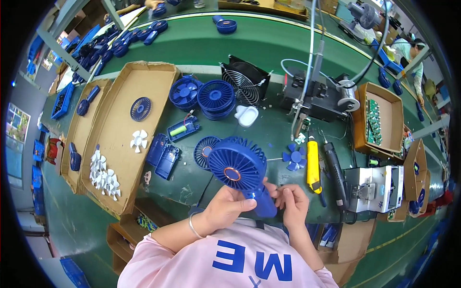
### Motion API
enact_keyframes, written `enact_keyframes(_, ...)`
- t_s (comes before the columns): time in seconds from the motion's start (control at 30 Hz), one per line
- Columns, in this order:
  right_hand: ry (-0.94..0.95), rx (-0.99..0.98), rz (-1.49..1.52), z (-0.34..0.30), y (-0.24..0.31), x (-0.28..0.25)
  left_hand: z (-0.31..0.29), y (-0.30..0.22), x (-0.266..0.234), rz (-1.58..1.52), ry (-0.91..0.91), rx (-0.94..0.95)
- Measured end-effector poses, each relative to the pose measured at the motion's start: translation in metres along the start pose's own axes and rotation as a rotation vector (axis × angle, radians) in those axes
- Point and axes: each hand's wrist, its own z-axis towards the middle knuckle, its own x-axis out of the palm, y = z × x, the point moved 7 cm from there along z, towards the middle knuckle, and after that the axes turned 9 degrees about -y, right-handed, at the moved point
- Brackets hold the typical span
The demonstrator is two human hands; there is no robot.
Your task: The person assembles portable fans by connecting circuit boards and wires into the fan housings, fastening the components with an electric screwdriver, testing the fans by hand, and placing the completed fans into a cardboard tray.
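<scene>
A blue handheld fan (pixel 237 165) is held in front of my chest, its round grille head up and its handle slanting down toward me. My left hand (pixel 225 206) is wrapped around it where the handle joins the head, thumb across the front. On the other side of the handle, my right hand (pixel 293 204) has its fingers curled and pinched together; what they grip, if anything, is hidden. Behind the fan head lies a loose blue grille (pixel 206 152). A blue fan blade (pixel 294 157) rests to the right, close to a yellow hand tool (pixel 313 165).
A cardboard tray (pixel 158 79) with white fan blades stands left; blue fan housings (pixel 216 98) and a black cooling fan (pixel 249 79) sit behind. A soldering stand with a wire spool (pixel 348 96), circuit boards (pixel 373 122) and a black pen-shaped tool (pixel 336 168) are right. A co-worker (pixel 410 53) is far right.
</scene>
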Motion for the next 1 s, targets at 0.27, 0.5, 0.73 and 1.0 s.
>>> enact_keyframes(0.27,-0.021,0.073,0.113,-0.001,-0.004,-0.01,-0.003,0.012,0.016,-0.191,0.25,-0.023)
enact_keyframes(0.5,0.009,0.073,0.176,0.0,-0.002,-0.008,-0.009,0.008,0.014,-0.099,0.164,-0.027)
enact_keyframes(0.73,-0.034,0.009,0.067,0.0,0.001,-0.004,-0.011,-0.009,-0.002,0.221,-0.076,0.069)
enact_keyframes(1.0,-0.059,-0.08,-0.038,-0.007,0.005,-0.002,-0.024,-0.02,-0.013,0.408,-0.125,0.188)
